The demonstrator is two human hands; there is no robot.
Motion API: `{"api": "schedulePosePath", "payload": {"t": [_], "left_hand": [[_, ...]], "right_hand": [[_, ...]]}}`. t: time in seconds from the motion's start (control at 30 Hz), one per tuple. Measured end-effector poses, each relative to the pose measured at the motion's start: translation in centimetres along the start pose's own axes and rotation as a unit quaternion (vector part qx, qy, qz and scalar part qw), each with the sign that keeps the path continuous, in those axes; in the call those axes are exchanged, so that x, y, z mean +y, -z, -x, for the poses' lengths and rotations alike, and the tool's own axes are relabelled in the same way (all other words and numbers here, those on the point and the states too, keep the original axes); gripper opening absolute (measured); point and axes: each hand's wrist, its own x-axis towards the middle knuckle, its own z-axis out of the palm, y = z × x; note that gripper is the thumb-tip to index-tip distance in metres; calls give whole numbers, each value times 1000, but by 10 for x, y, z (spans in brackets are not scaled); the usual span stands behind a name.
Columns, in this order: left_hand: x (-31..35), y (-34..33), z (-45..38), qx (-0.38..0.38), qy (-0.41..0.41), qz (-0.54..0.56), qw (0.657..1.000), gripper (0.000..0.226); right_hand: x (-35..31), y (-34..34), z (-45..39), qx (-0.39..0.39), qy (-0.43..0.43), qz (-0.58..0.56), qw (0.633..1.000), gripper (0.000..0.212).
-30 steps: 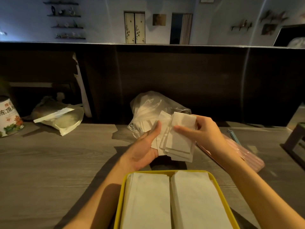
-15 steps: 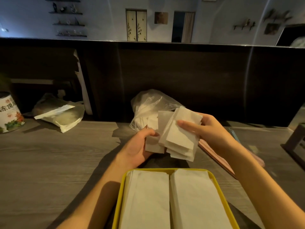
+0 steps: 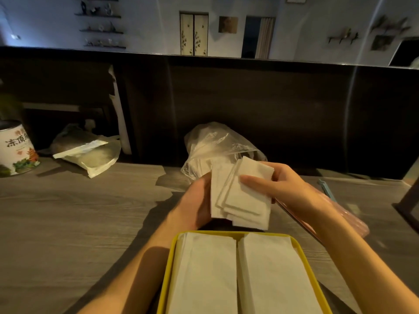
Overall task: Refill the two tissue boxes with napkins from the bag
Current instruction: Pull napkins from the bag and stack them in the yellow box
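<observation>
A fanned stack of white napkins hangs above the wooden table between both hands. My left hand grips its left edge from behind. My right hand pinches its upper right part, thumb on the front. Behind them lies the clear plastic bag with more napkins inside. Close to me sits a yellow tissue box holding two side-by-side napkin stacks. A pink box lies under my right forearm, mostly hidden.
A printed tin can stands at the far left. A plastic-wrapped packet lies beside it near the dark partition wall. A blue clip-like item sits at the right. A dark stool edge shows at the right border.
The napkin stack has turned more upright and closed up between my hands. My left hand slid round its left edge; my right hand shifted slightly right.
</observation>
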Motion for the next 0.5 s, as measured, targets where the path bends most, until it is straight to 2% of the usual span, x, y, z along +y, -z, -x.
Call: {"api": "schedulePosePath", "payload": {"t": [0.13,0.23,0.33,0.5], "left_hand": [[-6,1,-4,-55,7,44,997,46],[-7,2,-6,-62,6,46,997,51],[-8,1,-5,-65,12,35,997,46],[-10,6,-10,-52,21,33,998,42]], "right_hand": [[13,-4,-8,98,10,92,991,33],[16,-6,-10,125,39,118,984,37],[18,-6,-12,138,56,168,975,42],[15,-3,-11,145,72,219,962,30]]}}
